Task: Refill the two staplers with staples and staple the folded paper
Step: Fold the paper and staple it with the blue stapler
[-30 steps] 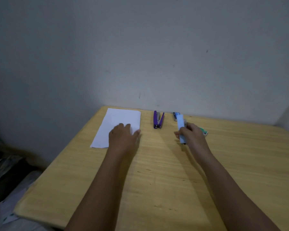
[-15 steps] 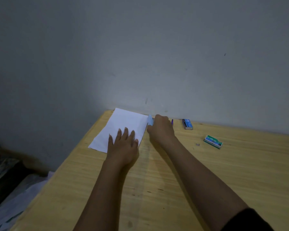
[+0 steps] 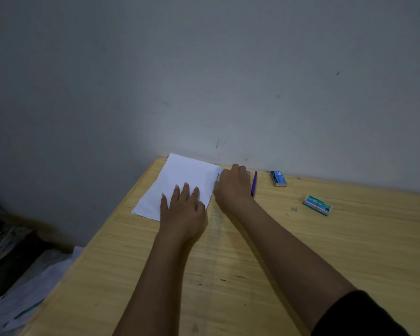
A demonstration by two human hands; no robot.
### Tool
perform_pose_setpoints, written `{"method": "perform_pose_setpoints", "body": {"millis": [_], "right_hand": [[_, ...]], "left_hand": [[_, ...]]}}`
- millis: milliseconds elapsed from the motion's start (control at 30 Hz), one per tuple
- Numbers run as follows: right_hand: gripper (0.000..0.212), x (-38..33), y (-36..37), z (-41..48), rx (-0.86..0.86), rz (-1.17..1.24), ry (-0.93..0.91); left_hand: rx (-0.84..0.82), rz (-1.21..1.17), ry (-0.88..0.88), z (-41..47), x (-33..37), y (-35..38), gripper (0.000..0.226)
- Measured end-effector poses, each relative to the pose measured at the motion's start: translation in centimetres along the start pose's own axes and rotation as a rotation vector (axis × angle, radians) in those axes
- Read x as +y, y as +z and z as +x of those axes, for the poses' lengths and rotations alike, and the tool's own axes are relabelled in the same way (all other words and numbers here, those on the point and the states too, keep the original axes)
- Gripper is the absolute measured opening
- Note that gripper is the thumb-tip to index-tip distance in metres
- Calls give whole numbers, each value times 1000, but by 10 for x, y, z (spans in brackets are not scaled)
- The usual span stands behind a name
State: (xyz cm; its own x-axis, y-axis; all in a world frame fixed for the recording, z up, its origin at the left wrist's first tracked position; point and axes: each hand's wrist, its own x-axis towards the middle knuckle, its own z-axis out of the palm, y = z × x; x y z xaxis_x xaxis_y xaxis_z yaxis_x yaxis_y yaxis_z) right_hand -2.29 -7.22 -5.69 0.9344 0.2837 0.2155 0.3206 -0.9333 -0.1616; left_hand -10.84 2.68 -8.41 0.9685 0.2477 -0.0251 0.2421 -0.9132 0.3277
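Since 1 s ago: right hand (image 3: 233, 187) has carried the blue stapler (image 3: 219, 175) from right of the purple stapler (image 3: 254, 184) over to the paper (image 3: 184, 175), and in the last half second it has barely shifted. Left hand (image 3: 182, 209) has spread out on the sheet. Now the left hand lies flat, fingers straight and splayed, pressing the near right part of the paper; my read is it's pinning the fold so the sheet can't slide or spring open when the stapler bites. Right hand is curled over the blue stapler and grips it at the paper's right edge near the far corner. Only a pale blue sliver shows at the edge, plus a grey bit past the fingers on the other side. So the long axis probably runs crosswise to that edge, mouth pointing left into the sheet. Can't confirm the paper is actually inside the mouth, the hand hides it. Paper lies flat at the far left corner of the table (image 3: 325, 251), long axis running away toward the wall, slightly skewed. Purple stapler lies just right of the right hand, long axis pointing away too, untouched. Blue box (image 3: 278, 178) and green box (image 3: 317, 205) sit further right, well clear. Looks like the stapling step, press likely imminent.
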Motion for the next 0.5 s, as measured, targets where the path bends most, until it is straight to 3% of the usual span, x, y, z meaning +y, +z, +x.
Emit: {"method": "perform_pose_setpoints", "body": {"millis": [167,333,500], "right_hand": [[31,14,-12,-2,66,58,34],[36,32,-10,-8,-81,196,201],[29,43,-7,-13,-29,346,241]], "left_hand": [[-9,-8,-7,1,0,0,52],[-14,-9,-13,2,0,1,52],[57,-70,-18,0,1,1,52]]}}
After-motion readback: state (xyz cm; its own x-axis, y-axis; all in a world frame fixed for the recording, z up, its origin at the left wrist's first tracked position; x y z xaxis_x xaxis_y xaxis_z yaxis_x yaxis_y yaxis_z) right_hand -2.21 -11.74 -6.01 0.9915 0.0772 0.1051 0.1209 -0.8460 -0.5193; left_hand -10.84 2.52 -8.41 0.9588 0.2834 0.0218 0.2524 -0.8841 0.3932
